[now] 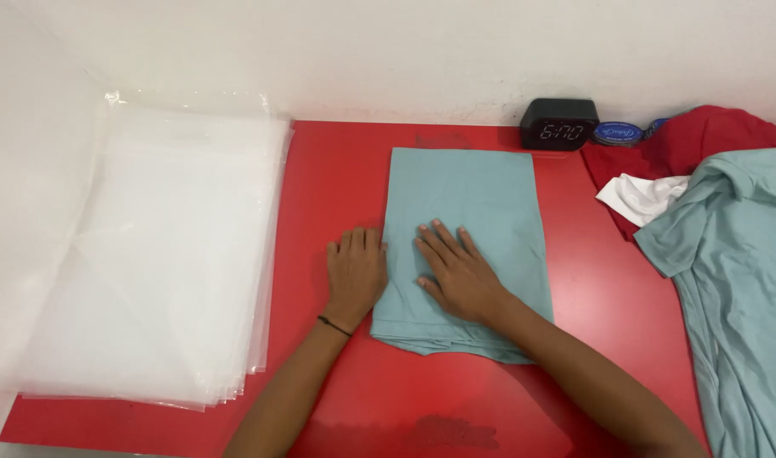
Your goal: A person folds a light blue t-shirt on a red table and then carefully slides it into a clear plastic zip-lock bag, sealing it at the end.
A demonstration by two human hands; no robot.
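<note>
Both hands lie flat, palms down, fingers spread and holding nothing. Her or his left hand [355, 270] rests on the red table [337, 170] right at the left edge of a folded pale teal garment [481, 203], its fingertips just touching that edge; a thin dark band circles the wrist. On the cloth itself sits the right hand [456, 271], pressed open on the lower middle part, fingers pointing up and to the left, the forearm running off toward the lower right corner.

That folded garment is a neat upright rectangle in the middle of the table, its top edge near the back wall and its bottom edge showing a few stacked layers of fabric. To its left, well apart across bare red surface, a thick stack of clear plastic bags [150, 254] covers the left end of the table and laps up against the white wall.

Behind the fold, at the wall, stands a small black digital clock [559, 125] with a lit display, and just beside it a small round blue-topped object [617, 133]. On the right end lies a loose heap of clothes: a red garment [702, 136], a bit of white cloth [642, 197], and an unfolded teal shirt [736, 271] spread over the table edge
</note>
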